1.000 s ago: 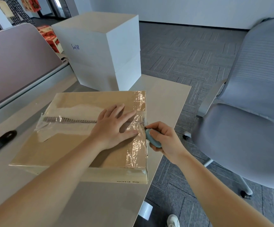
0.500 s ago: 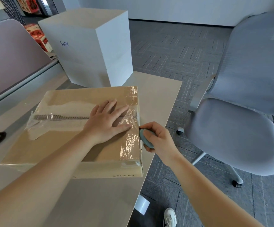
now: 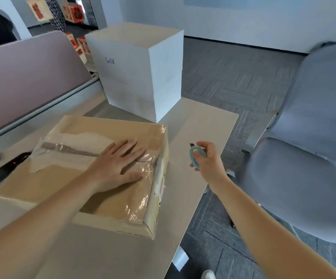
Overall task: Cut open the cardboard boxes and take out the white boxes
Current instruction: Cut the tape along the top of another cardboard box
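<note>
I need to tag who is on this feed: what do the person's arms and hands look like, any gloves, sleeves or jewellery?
Both forearms are bare as far as the view shows; no sleeve reaches into the frame. The left hand and the right hand wear no gloves. No watch, bracelet or ring shows on either wrist or on the visible fingers. No markings or bandages are visible.
</note>
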Demonstrator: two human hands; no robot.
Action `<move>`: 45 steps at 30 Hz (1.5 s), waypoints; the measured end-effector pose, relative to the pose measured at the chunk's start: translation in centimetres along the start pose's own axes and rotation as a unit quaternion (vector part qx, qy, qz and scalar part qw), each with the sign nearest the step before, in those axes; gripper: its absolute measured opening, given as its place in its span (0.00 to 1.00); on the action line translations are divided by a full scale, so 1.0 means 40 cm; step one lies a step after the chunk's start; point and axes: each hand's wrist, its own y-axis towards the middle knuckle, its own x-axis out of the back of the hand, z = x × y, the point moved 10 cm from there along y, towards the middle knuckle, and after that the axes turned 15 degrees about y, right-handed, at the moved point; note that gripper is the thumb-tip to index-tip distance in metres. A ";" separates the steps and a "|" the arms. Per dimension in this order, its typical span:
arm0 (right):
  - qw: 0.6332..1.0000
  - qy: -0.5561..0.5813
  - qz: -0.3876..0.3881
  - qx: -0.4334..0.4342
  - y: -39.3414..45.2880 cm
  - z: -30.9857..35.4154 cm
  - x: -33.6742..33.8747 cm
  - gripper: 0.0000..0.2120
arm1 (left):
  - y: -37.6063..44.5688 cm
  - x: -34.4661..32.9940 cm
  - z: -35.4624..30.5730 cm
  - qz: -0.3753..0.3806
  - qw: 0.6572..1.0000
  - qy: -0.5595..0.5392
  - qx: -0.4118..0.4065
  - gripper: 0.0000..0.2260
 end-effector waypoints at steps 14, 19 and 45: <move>0.982 -0.128 0.140 0.019 0.187 0.037 -0.050 0.09 | 0.038 0.083 -0.063 -0.035 0.971 -0.117 0.204 0.31; 0.949 -0.200 0.244 0.029 0.262 0.008 -0.049 0.11 | 0.072 0.124 -0.153 -0.018 0.956 -0.026 0.292 0.30; 0.789 -0.355 0.488 0.117 0.218 -0.273 -0.143 0.15 | -0.044 -0.130 -0.387 0.143 0.853 -0.072 0.498 0.29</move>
